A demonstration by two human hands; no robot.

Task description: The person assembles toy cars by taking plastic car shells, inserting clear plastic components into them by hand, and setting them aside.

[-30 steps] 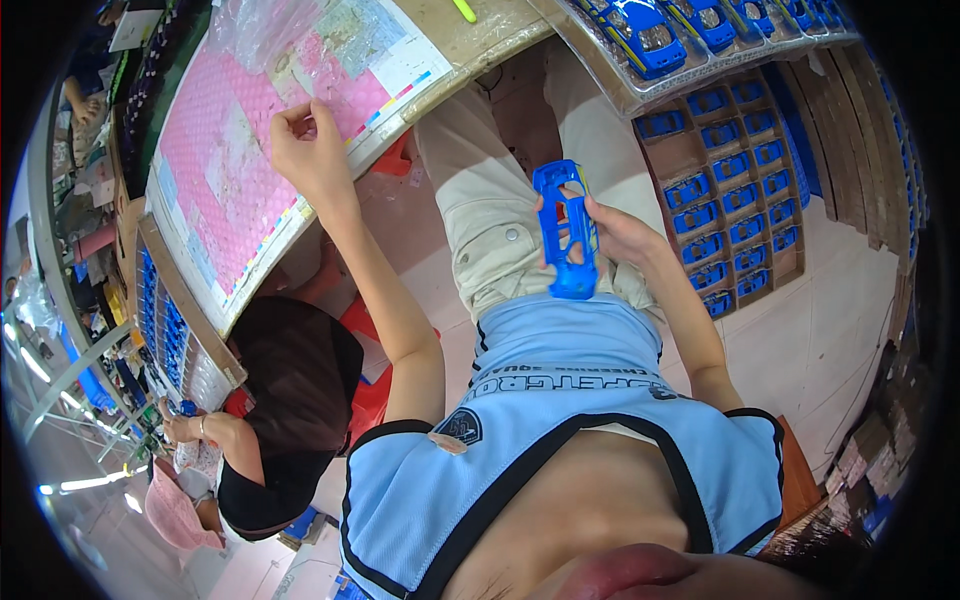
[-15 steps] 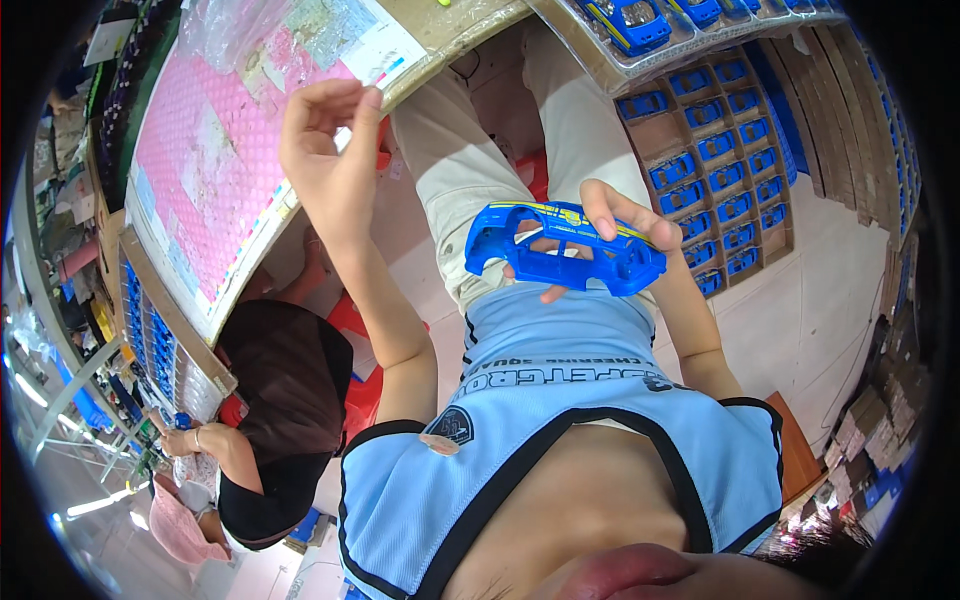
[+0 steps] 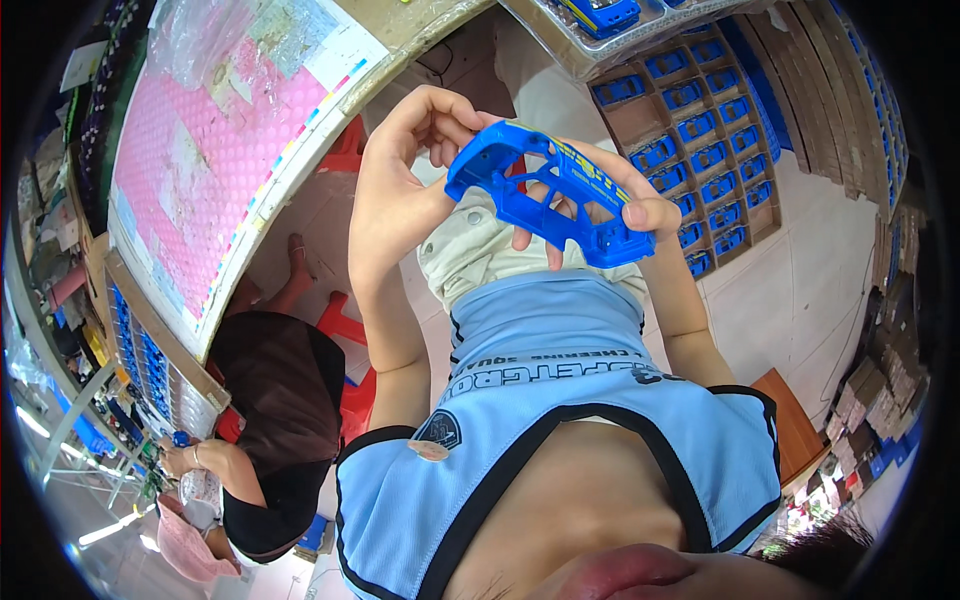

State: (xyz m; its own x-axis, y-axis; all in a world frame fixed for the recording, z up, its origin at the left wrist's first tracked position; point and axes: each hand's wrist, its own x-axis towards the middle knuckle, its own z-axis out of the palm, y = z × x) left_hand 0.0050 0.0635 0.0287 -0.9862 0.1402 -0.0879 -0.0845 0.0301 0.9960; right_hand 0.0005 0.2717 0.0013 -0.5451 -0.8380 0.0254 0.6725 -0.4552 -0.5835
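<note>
One yellow-lettered car shell (image 3: 588, 184) is gripped by the right hand (image 3: 652, 214), left hand (image 3: 402, 190) curled at its ten-o'clock end, hold unclear, a divided tray (image 3: 636, 120) of blue cars (image 3: 696, 126) at two o'clock.

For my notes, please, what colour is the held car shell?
Car shell: blue with yellow markings; head view.

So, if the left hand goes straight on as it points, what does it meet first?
Probably the blue toy car shell, at its left end; whether the left hand touches it is unclear.
</note>
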